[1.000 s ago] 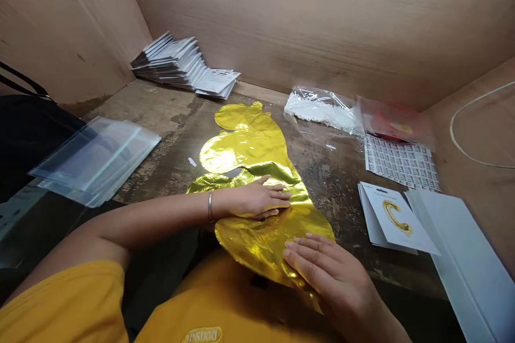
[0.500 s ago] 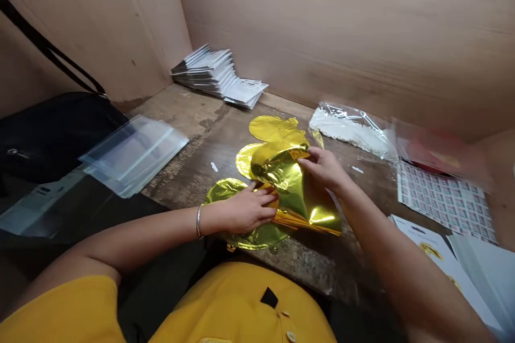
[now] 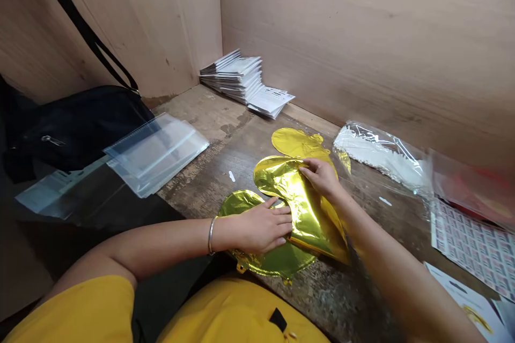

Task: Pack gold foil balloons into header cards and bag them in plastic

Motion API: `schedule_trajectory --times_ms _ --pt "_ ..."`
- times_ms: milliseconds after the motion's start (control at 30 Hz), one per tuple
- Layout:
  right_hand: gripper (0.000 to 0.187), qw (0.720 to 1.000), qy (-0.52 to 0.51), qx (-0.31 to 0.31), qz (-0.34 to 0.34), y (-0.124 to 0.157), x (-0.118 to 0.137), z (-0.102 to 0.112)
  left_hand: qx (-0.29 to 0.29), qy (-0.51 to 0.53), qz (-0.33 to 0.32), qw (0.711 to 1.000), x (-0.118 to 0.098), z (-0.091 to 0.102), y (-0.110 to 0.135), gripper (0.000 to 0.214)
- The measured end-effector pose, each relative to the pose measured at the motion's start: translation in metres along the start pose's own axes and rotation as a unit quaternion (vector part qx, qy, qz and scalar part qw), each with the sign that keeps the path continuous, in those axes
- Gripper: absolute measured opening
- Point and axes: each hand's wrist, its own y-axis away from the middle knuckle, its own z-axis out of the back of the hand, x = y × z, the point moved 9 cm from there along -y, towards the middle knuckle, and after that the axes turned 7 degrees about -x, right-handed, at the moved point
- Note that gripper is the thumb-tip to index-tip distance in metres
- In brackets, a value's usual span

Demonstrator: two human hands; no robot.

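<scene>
A black bag (image 3: 76, 128) sits off the left edge of the wooden table (image 3: 201, 118), its strap (image 3: 82, 29) running up the plywood wall (image 3: 120, 27). Clear plastic sleeves (image 3: 156, 155) lie in a sheaf across that edge, beside the bag. Beyond them, a stack of white cards (image 3: 237, 77) leans against the wall in the table's far corner. At centre, near the front edge, a person in a yellow shirt (image 3: 237, 311) handles a gold foil balloon (image 3: 301, 214), its body folded over on itself, one lobe spreading under the hands and another lying flat toward the far edge. The left hand (image 3: 261, 228), a metal bangle (image 3: 210, 236) at the wrist, rests flat on the foil, fingers extended and unclenched. The right hand (image 3: 322, 178) sits at the upper fold, fingers curled over and grasping the foil. To the right, a clear bag of white pieces (image 3: 378, 155) lies by the far wall, next to a blurred red packet (image 3: 470, 193). A sheet of printed labels (image 3: 475, 246) lies along the right edge, and a white card with a gold letter (image 3: 462, 305) sits in the near right corner
</scene>
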Motion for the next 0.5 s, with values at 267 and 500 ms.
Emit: schedule_trajectory --times_ms 267,500 --pt "0.045 0.995 0.101 -0.016 0.019 0.000 -0.012 0.003 -0.053 -0.043 0.126 0.990 0.037 0.022 -0.005 0.024" --pt "0.052 0.954 0.276 -0.028 0.113 0.051 0.038 0.004 0.032 -0.093 0.214 0.972 0.076 -0.001 0.002 0.060"
